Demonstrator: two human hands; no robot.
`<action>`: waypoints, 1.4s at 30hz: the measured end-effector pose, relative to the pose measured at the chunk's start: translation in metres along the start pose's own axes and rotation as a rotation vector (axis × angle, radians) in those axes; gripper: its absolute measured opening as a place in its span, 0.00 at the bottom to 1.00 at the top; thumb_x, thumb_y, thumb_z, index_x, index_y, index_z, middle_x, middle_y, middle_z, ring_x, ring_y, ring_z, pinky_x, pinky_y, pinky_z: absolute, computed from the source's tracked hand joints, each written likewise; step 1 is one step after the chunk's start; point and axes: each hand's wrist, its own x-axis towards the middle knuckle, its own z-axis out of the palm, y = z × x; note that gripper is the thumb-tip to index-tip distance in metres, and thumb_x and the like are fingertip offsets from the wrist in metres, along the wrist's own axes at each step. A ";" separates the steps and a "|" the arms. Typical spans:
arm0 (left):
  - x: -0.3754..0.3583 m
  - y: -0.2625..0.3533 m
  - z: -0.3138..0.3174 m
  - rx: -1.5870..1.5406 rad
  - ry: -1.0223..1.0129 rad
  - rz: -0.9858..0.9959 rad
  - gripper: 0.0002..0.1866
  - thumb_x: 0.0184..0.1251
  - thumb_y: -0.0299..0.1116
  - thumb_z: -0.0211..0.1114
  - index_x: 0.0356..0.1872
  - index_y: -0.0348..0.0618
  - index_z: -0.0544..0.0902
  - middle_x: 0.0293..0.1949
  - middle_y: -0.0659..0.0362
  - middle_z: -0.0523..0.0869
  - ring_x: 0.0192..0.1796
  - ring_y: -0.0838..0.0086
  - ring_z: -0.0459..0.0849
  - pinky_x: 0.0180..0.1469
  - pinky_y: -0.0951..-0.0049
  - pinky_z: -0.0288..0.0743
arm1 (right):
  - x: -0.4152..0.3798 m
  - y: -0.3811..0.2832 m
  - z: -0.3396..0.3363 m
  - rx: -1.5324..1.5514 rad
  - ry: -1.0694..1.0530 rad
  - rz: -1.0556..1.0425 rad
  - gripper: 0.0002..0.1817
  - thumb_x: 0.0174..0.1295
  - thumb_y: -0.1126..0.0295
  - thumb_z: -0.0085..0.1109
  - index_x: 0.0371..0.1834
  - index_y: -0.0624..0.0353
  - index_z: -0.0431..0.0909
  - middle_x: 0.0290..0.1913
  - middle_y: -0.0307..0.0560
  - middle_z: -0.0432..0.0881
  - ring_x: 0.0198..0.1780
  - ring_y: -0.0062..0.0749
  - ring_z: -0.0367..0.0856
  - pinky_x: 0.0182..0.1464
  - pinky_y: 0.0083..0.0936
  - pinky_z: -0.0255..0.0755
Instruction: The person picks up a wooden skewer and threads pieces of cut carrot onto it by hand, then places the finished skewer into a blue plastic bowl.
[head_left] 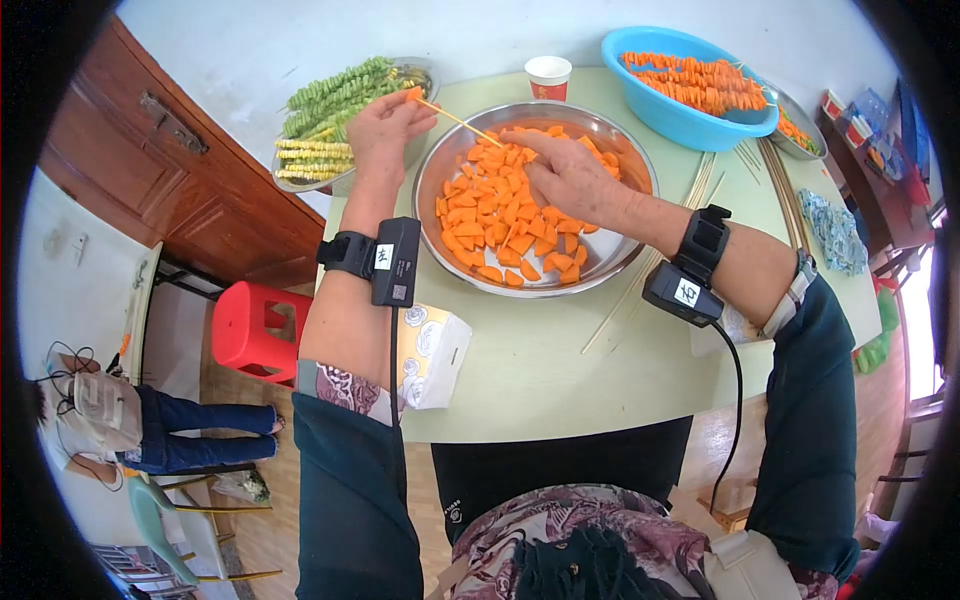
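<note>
The left hand is pinching a thin bamboo skewer between thumb and fingertips, with one carrot piece already sitting on it at the fingers; the stick is pointing out over the rim of the steel bowl. The right hand is reaching down into the carrot chunks piled in that bowl, its fingers curled together among the pieces, though whether they are gripping one is hard to tell. Each forearm is wearing a black strapped device: the left one is showing a white tag reading "左", the right one a tag reading "右". A blue basin of finished carrot skewers is standing at the far side of the pale green table, a tray of green vegetable skewers is lying beyond the left hand, and a red-printed paper cup is standing between them. Loose skewers are lying right of the bowl, and a patterned tissue box is sitting at the near edge
</note>
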 end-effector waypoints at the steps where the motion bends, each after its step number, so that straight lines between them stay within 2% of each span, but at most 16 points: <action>1: 0.000 0.000 0.000 0.000 -0.001 0.001 0.13 0.59 0.21 0.56 0.43 0.22 0.74 0.36 0.46 0.80 0.37 0.65 0.84 0.37 0.75 0.82 | 0.000 0.000 0.000 -0.010 0.004 -0.012 0.24 0.58 0.74 0.38 0.60 0.61 0.63 0.13 0.41 0.70 0.19 0.23 0.72 0.28 0.22 0.70; 13: 0.001 -0.001 0.001 0.002 -0.030 0.073 0.11 0.58 0.21 0.57 0.41 0.25 0.75 0.36 0.48 0.81 0.37 0.67 0.84 0.36 0.77 0.81 | -0.001 0.000 0.000 0.007 0.013 0.003 0.24 0.57 0.75 0.38 0.60 0.62 0.62 0.14 0.42 0.71 0.19 0.23 0.72 0.28 0.22 0.70; 15: 0.000 0.000 0.004 0.210 0.009 0.171 0.09 0.58 0.22 0.57 0.40 0.28 0.78 0.34 0.51 0.82 0.35 0.71 0.84 0.35 0.79 0.81 | 0.000 0.001 0.000 0.000 0.016 -0.001 0.24 0.57 0.75 0.38 0.60 0.62 0.62 0.14 0.42 0.71 0.19 0.24 0.73 0.28 0.22 0.70; 16: -0.001 0.000 0.005 0.210 0.009 0.171 0.09 0.58 0.22 0.57 0.40 0.28 0.78 0.34 0.51 0.82 0.35 0.71 0.84 0.35 0.79 0.81 | -0.001 0.001 0.000 -0.007 0.019 -0.006 0.24 0.57 0.75 0.38 0.60 0.62 0.62 0.14 0.42 0.72 0.19 0.24 0.73 0.28 0.22 0.70; 18: -0.002 -0.001 0.006 0.399 0.027 0.311 0.09 0.58 0.21 0.57 0.39 0.32 0.80 0.35 0.54 0.83 0.35 0.74 0.84 0.35 0.80 0.80 | -0.002 -0.001 -0.001 0.001 0.017 0.002 0.24 0.57 0.75 0.38 0.60 0.62 0.62 0.15 0.42 0.72 0.19 0.24 0.73 0.28 0.22 0.70; 21: 0.002 -0.003 0.003 0.575 0.037 0.419 0.09 0.57 0.21 0.57 0.38 0.33 0.81 0.34 0.55 0.84 0.35 0.76 0.84 0.36 0.80 0.80 | -0.002 -0.001 0.000 0.002 0.022 0.008 0.24 0.57 0.75 0.38 0.60 0.62 0.62 0.15 0.43 0.72 0.20 0.25 0.73 0.29 0.23 0.70; 27: 0.000 0.000 0.005 0.676 0.013 0.479 0.10 0.57 0.20 0.56 0.39 0.33 0.81 0.34 0.54 0.84 0.35 0.75 0.84 0.39 0.80 0.79 | -0.006 -0.006 0.001 0.056 0.036 0.041 0.24 0.57 0.75 0.38 0.60 0.63 0.62 0.15 0.44 0.72 0.20 0.26 0.73 0.30 0.23 0.70; 31: -0.001 0.000 0.007 0.606 0.011 0.437 0.10 0.57 0.20 0.56 0.40 0.33 0.81 0.34 0.54 0.84 0.35 0.75 0.84 0.39 0.80 0.79 | -0.006 -0.006 0.001 0.052 0.041 0.020 0.25 0.56 0.75 0.38 0.60 0.63 0.62 0.15 0.44 0.73 0.20 0.26 0.73 0.29 0.24 0.70; 33: 0.000 -0.004 0.009 0.545 0.046 0.500 0.08 0.55 0.21 0.56 0.34 0.35 0.82 0.26 0.53 0.84 0.30 0.74 0.85 0.32 0.79 0.75 | -0.006 -0.005 0.001 0.051 0.043 0.021 0.25 0.56 0.75 0.38 0.60 0.63 0.62 0.15 0.44 0.73 0.20 0.26 0.73 0.29 0.24 0.70; 40: -0.002 -0.004 0.011 0.506 0.011 0.469 0.09 0.54 0.21 0.57 0.35 0.35 0.82 0.26 0.54 0.84 0.30 0.74 0.85 0.32 0.80 0.75 | -0.006 -0.005 0.002 0.082 0.059 0.028 0.25 0.56 0.74 0.38 0.60 0.63 0.62 0.15 0.44 0.73 0.20 0.25 0.72 0.28 0.23 0.70; 42: -0.007 0.004 0.014 0.583 -0.104 0.363 0.10 0.56 0.21 0.57 0.39 0.34 0.81 0.31 0.54 0.85 0.34 0.76 0.84 0.38 0.80 0.79 | -0.003 -0.002 0.004 0.093 0.076 0.002 0.25 0.56 0.74 0.38 0.60 0.63 0.62 0.16 0.44 0.73 0.20 0.25 0.72 0.27 0.22 0.70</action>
